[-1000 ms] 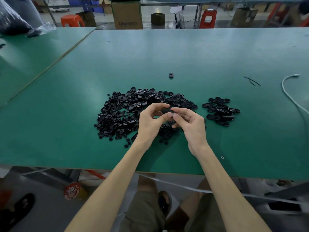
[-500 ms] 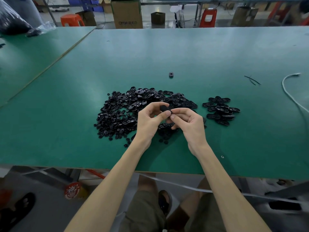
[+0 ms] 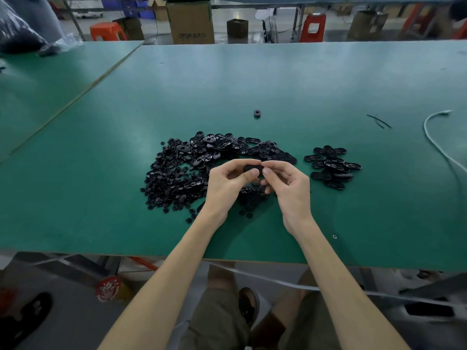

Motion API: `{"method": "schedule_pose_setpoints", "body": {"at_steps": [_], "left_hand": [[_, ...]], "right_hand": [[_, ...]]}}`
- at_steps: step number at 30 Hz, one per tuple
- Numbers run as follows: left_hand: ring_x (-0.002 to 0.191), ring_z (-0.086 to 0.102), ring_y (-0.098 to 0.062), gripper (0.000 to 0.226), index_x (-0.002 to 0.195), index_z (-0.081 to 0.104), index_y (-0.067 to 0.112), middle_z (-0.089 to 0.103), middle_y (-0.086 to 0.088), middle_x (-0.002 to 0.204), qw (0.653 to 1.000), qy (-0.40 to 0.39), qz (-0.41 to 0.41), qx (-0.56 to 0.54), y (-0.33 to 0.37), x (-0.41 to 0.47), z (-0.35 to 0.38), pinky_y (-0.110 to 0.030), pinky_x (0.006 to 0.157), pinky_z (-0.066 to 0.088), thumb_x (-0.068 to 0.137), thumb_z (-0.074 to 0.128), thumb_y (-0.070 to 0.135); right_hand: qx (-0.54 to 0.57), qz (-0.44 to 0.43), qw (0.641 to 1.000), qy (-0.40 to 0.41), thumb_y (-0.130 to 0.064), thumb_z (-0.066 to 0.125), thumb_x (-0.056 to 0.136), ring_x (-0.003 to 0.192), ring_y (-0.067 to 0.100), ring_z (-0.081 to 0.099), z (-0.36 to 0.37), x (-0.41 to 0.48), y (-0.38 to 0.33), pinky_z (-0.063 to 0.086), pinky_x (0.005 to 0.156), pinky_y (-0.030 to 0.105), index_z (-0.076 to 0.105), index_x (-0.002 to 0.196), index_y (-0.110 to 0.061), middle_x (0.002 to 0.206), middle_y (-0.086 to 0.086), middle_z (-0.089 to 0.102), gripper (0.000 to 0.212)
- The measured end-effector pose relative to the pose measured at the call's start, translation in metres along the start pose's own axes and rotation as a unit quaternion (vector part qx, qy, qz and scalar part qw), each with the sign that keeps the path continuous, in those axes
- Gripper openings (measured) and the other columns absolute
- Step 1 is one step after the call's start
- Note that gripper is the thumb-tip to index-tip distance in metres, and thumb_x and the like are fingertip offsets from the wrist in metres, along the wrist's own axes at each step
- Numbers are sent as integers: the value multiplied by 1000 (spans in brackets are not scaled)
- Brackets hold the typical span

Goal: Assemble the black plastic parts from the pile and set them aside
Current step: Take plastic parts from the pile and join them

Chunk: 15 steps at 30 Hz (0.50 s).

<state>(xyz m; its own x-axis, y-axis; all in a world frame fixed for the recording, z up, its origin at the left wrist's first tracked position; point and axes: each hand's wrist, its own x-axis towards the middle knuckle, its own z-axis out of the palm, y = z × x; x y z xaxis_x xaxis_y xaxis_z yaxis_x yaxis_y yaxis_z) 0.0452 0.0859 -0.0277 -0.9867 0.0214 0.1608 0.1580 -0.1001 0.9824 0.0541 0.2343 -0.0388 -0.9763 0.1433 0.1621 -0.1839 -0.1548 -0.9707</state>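
Note:
A big pile of black plastic parts [image 3: 192, 168], oval plates and small round pieces, lies on the green table [image 3: 278, 79]. Just above its near right side, my left hand [image 3: 227, 185] and my right hand [image 3: 288, 183] meet fingertip to fingertip. Between them they pinch one black oval part [image 3: 250, 168]; the left thumb and forefinger hold its left end, the right fingers its right end. To the right lies a small separate heap of assembled black ovals [image 3: 332, 166].
A single black part [image 3: 257, 113] sits alone farther back. Thin black ties [image 3: 379, 120] and a white cable [image 3: 437, 142] lie at the right. Cardboard boxes [image 3: 190, 21] and red stools stand beyond the table's far edge.
Both hands have stayed over the pile with the same part; they rose slightly, and the fingers shifted a little on it.

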Motion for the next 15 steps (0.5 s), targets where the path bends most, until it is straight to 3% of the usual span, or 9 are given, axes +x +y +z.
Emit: {"method": "schedule_pose_setpoints", "body": {"at_steps": [4,6,12,15], "left_hand": [[80,75,-17,20,111,79,12,79,-8,90,1000,-13,-1,21,1,-1,0,-26,79,58,91,77,7],[79,74,-18,20,110,79,13,79,-9,88,999,-12,6,44,1,-2,1,-32,80,60,91,77,8],[84,69,-43,18,108,78,15,76,-16,86,994,-1,28,109,-1,-4,4,-54,81,56,91,76,7],[77,68,-39,16,105,79,15,76,-16,84,993,3,26,118,-1,-4,4,-55,78,55,90,78,9]], "right_hand": [[1,0,1000,18,0,67,99,70,11,67,-1,1,0,54,61,24,76,101,-11,81,-1,76,15],[-2,3,1000,22,1,66,99,70,11,67,-1,1,0,54,61,24,75,101,-11,79,-1,75,15],[-18,10,999,28,0,65,100,65,10,63,-2,1,2,54,61,24,74,101,-11,72,-4,71,15],[-30,13,999,25,-1,65,101,65,11,62,-3,1,3,54,62,25,74,102,-11,70,-6,70,13]]}}
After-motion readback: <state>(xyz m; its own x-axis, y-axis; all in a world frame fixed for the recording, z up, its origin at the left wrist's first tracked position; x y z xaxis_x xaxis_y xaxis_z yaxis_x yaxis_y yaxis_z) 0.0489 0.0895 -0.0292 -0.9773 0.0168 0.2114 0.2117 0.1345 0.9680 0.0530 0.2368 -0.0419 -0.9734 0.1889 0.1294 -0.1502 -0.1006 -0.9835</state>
